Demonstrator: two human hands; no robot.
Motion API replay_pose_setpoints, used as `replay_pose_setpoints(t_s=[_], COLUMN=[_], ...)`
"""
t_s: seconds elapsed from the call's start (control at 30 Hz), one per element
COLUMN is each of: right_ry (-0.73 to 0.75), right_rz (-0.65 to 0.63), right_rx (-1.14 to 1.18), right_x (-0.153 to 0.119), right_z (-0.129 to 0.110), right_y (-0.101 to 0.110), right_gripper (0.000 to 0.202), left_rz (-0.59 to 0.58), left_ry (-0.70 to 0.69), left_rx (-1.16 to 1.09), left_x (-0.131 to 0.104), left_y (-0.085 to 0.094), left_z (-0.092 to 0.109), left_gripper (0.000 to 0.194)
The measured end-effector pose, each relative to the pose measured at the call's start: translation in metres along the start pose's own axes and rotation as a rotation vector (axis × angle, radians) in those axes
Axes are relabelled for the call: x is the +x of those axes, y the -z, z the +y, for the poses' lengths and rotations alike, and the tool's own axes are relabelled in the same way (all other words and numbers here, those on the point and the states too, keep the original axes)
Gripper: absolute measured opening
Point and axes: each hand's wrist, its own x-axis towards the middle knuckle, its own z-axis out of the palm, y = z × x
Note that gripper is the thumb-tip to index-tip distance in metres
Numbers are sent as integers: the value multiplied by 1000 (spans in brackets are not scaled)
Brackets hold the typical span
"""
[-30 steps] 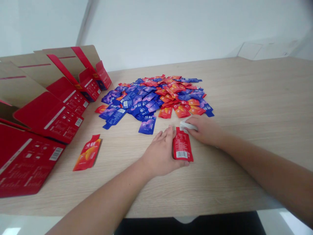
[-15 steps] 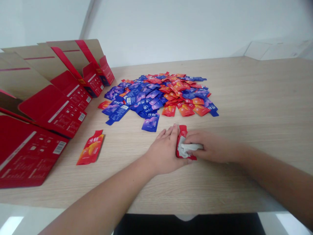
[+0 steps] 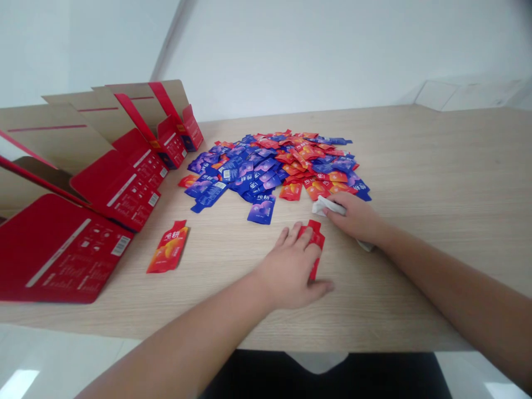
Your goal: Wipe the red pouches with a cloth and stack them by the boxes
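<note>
My left hand [image 3: 290, 271] lies over a small red pouch [image 3: 316, 238] on the table, its fingers spread and its thumb stretched out to the right. The pouch's spout end points away from me, and much of its left side is hidden under the hand. My right hand [image 3: 353, 216] is closed round a crumpled white cloth [image 3: 328, 206]. It sits just short of the near right edge of a pile of red and blue pouches [image 3: 253, 172]. Part of the cloth also shows beneath the wrist. A single red-orange pouch [image 3: 168, 248] lies apart on the left.
Several open red cartons [image 3: 103, 244] stand in a slanting row along the left, their flaps raised. The pale wooden table [image 3: 436, 210] reaches back to a white wall. A white panel or box [image 3: 469, 94] is at the far right corner.
My right hand has lifted the cloth off the red pouch and moved it forward, towards the pile. My left hand has shifted further over the pouch, fingers more spread. The view has tilted slightly.
</note>
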Motion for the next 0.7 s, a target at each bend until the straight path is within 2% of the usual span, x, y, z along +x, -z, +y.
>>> replay_pose_setpoints(t_s=[0.13,0.23,0.33,0.4,0.47,0.57,0.63,0.7], right_ry=[-1,9,-10,-26,-25,-11,-15,-18], right_rz=[1,-2,2,8,18,17,14,13], right_rx=[-5,-6,-25,-41,-52,-58,-60,-61], right_x=[0,0,-1,-1,-1,-1,-1,-1], right_z=[1,3,7,10,13,15,14,14], right_y=[0,0,1,1,1,0,0,0], right_gripper=[23,24,25,27,28,29,28,28], left_rz=[-10,-54,-53,-14,67,238,395,595], left_ry=[104,195,316,382,496,731,862,957], left_rx=[189,393,407,338,215,-45,-155,-170], left_x=[-6,-13,-27,-43,-62,-95,-117,-137], left_y=[-3,1,12,18,22,26,30,37], left_z=[18,28,28,23,14,-7,-26,-50], left_gripper=[45,48,43,25,14,19,26,35])
